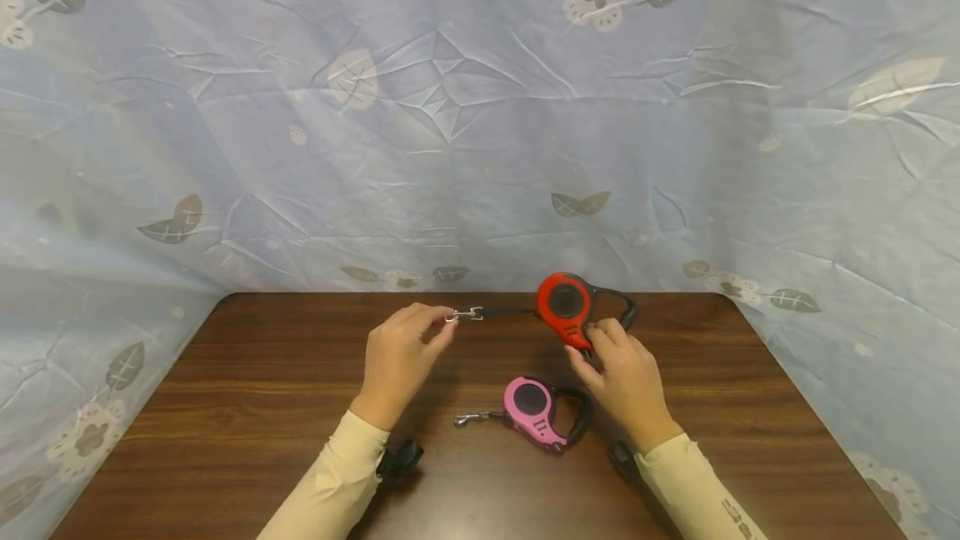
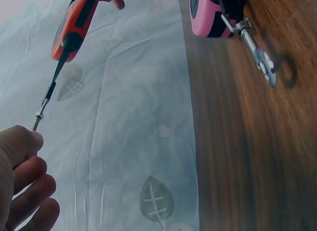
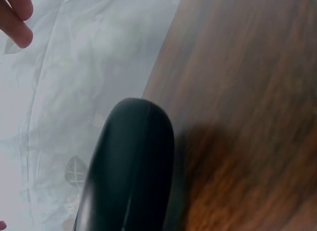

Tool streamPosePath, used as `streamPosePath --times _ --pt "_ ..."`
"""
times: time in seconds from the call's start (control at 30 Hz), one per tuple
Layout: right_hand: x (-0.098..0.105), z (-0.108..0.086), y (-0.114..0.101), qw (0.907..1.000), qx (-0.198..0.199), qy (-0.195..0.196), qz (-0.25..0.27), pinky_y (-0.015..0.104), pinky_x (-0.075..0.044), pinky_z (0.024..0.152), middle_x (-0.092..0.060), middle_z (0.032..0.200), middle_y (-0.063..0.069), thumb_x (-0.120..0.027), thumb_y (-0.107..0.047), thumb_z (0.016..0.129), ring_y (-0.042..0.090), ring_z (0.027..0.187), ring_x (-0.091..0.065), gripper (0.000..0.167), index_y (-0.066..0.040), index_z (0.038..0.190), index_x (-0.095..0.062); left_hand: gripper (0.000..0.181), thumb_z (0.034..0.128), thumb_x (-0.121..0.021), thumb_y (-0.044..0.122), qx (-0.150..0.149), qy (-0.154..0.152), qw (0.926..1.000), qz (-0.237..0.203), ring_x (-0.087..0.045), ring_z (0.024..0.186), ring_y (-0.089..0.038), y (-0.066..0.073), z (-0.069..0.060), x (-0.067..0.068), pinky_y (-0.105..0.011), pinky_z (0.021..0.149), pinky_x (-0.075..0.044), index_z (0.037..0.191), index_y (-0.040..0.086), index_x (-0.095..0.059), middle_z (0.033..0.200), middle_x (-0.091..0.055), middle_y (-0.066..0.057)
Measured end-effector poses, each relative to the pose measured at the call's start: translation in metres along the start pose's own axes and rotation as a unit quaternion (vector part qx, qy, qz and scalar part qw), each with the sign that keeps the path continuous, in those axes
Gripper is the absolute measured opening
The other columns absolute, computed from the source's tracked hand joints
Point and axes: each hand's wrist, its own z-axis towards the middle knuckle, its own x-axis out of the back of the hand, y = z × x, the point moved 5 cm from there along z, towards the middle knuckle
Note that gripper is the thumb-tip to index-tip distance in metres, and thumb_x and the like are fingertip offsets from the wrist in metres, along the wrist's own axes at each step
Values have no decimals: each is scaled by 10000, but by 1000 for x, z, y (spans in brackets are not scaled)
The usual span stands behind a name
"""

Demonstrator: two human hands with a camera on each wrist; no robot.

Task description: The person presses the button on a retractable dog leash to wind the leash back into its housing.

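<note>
A red retractable dog leash (image 1: 556,296) with a dark round centre and black loop handle is held up by my right hand (image 1: 624,375), which pinches its lower end. Its short black strap stretches left to a silver snap hook (image 1: 468,313). The thumb and fingertips of my left hand (image 1: 397,361) pinch that hook's end, as the left wrist view also shows. A pink retractable leash (image 1: 525,415) lies on the table below, between both forearms, its own metal clip (image 1: 472,417) pointing left. Only a few right-hand fingers (image 3: 15,23) show in the right wrist view.
The brown wood-grain table (image 1: 247,407) reaches back to a pale blue curtain (image 1: 465,148) with leaf and flower prints. Black wrist devices (image 1: 401,458) sit under the sleeves. A large black rounded piece (image 3: 131,161) fills the lower middle of the right wrist view.
</note>
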Motion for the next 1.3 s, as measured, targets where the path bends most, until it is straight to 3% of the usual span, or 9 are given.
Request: streamPosePath --times 0.53,0.97,1.3 --pt "-9 2 -9 9998 103 -108 115 385 -489 549 -600 962 49 -667 -415 984 200 619 -520 372 -44 983 -694 148 841 -869 165 -150 -20 9998 -150 -709 728 -140 3 2 -10 -311 561 -551 970 125 -806 870 -762 24" --pt "-14 5 -16 9996 147 -174 189 337 -469 549 -593 983 34 -572 -476 1041 158 623 -504 433 -68 967 -698 120 849 -852 166 -253 -146 9995 -137 -690 722 -131 5 5 -15 -313 567 -554 950 123 -805 849 -749 34" --pt "-17 3 -17 9980 163 -552 257 386 -521 614 -580 1022 56 -742 -369 947 183 704 -569 357 -37 1058 -671 120 840 -857 155 -248 -102 9996 -90 -688 708 -137 4 3 -17 -312 557 -553 938 115 -802 842 -750 28"
